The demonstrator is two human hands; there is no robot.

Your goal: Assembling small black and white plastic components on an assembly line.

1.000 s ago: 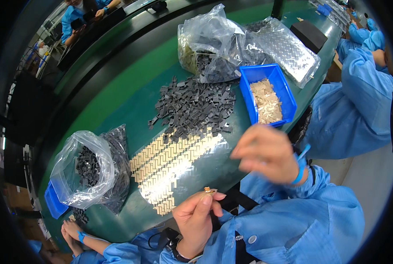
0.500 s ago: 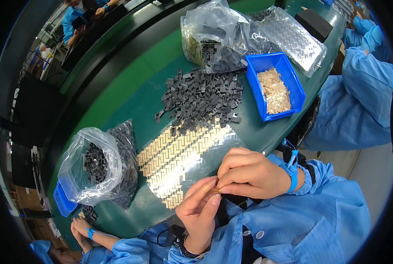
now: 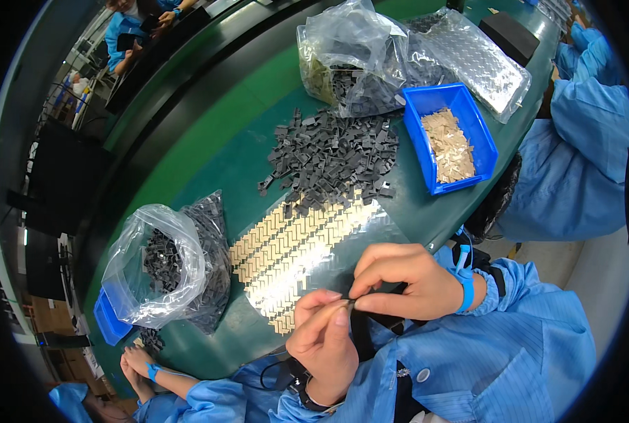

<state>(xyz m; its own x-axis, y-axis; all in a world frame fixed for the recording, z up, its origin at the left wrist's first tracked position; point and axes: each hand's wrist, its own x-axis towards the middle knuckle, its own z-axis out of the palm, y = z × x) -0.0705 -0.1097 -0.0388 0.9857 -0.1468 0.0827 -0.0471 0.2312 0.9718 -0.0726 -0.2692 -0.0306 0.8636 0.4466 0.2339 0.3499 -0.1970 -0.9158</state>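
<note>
My left hand point(image 3: 325, 342) and my right hand point(image 3: 402, 283) meet fingertip to fingertip over the near edge of the table. Pinched between them is a small dark piece point(image 3: 349, 302), mostly covered by fingers and thumbs. Just beyond lies a clear sheet point(image 3: 346, 247) bearing rows of tan stickers point(image 3: 279, 243). A heap of small black plastic parts point(image 3: 335, 151) spreads across the far end of that sheet. To the right, a blue bin point(image 3: 421, 151) holds loose tan pieces point(image 3: 448, 144).
Open clear bags of black parts stand left point(image 3: 156, 275) and at the back point(image 3: 353, 63). Beside the back bag lies a bubble-wrap bag point(image 3: 480, 63); behind it sits a black block point(image 3: 508, 37). A co-worker's hands point(image 3: 138, 363) rest at lower left; a blue-sleeved person point(image 3: 568, 169) sits right.
My fingers have shifted slightly around the small piece; a tan bit seen at the fingertips before no longer shows. The whole scene sits a little farther right in view.
</note>
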